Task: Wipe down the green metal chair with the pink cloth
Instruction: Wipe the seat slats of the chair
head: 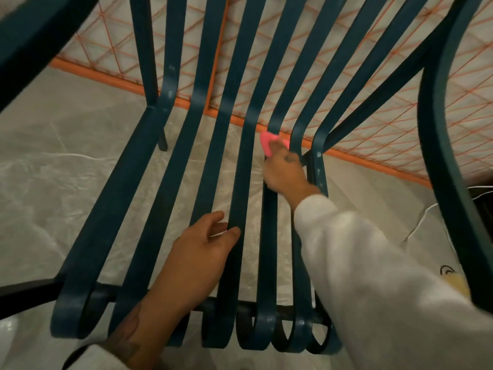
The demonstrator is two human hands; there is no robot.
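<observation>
The green metal chair (149, 182) fills the view, its flat slats running from the curled front edge up into the backrest. My right hand (285, 172) reaches to the bend where seat meets back and holds the pink cloth (267, 142) around a slat right of centre. Only a small part of the cloth shows past my fingers. My left hand (198, 252) rests on the seat near the front, fingers relaxed, thumb against a middle slat.
An orange metal frame with diagonal mesh (373, 121) stands close behind the chair. Clear plastic sheeting (66, 161) covers the floor. The chair's armrests (453, 156) rise at both sides. A white cable (421, 222) lies at the right.
</observation>
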